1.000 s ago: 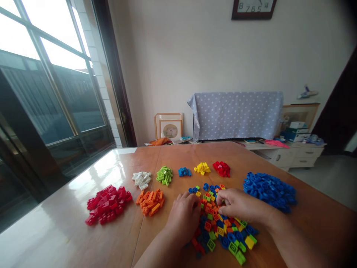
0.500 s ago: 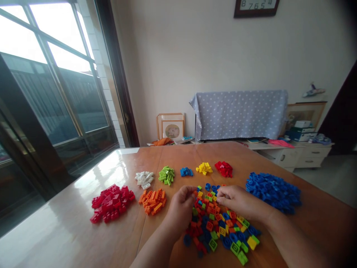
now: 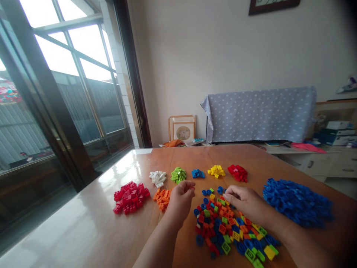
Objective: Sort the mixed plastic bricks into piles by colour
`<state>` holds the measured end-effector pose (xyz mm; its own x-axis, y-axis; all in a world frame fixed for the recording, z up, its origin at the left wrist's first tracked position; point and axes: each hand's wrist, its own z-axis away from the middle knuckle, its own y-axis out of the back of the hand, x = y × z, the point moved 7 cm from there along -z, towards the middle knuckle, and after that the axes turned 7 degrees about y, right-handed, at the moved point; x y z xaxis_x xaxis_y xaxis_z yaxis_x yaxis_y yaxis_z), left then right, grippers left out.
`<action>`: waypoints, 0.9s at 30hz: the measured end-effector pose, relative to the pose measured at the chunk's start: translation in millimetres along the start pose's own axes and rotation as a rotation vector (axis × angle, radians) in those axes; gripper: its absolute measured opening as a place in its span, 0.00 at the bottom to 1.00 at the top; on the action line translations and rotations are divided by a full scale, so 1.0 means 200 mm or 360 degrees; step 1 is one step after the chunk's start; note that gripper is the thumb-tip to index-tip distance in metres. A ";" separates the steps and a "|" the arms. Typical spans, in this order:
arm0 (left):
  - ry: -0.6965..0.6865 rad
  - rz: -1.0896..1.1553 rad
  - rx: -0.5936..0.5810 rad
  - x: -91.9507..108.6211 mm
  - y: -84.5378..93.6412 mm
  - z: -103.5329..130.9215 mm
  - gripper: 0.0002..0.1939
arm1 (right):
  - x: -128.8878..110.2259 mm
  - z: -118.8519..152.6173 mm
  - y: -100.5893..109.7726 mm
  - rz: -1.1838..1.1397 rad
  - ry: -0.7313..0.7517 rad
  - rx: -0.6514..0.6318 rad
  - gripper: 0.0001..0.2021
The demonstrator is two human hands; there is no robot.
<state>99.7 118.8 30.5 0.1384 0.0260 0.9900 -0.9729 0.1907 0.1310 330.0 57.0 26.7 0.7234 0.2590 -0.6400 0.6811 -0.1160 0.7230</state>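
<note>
Remaining mixed: multicoloured heap (image 3: 231, 221), nearest, judged unsorted.
Right hand (image 3: 247, 201): fingers curled at heap's far edge; cannot tell if holding.
Left hand (image 3: 180, 201): fingertips near each other, beside orange pile (image 3: 161, 199); contents unclear.
Midway, apparently sorted: pink pile (image 3: 131, 197), big blue pile (image 3: 297, 203).
Far row, likewise: white pile (image 3: 158, 178), green pile (image 3: 178, 175), small blue pile (image 3: 198, 173), yellow pile (image 3: 216, 171), red pile (image 3: 237, 173).

The bare left hand (image 3: 180, 201) and bare right hand (image 3: 245, 201) have rounded knuckles and curved fingers (image 3: 232, 190); smooth, uncovered forearms (image 3: 158, 243) taper toward bare wrists (image 3: 170, 224).
</note>
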 end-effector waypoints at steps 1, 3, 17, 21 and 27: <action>-0.0039 -0.0169 0.0092 0.01 0.04 -0.01 0.13 | 0.00 0.00 0.00 0.0011 0.0015 0.0014 0.18; -0.0117 -0.0573 0.0259 0.02 0.13 -0.03 0.10 | -0.02 0.00 0.01 0.0035 0.0044 0.0037 0.17; -0.0216 -0.1801 0.0312 0.08 0.11 0.03 0.11 | -0.07 0.00 0.03 0.0086 0.0079 0.0064 0.16; -0.0287 -0.1712 0.0523 0.11 0.16 0.03 0.14 | -0.09 0.00 0.03 0.0058 0.0082 0.0055 0.15; -0.0225 -0.1013 0.0325 0.05 0.15 -0.01 0.11 | -0.09 0.00 -0.03 -0.0157 0.0057 0.0097 0.08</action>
<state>72.6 127.6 44.8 0.6830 -0.1610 0.7124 -0.7275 -0.0633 0.6832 313.7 52.9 34.5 0.6490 0.3057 -0.6967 0.7550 -0.1460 0.6393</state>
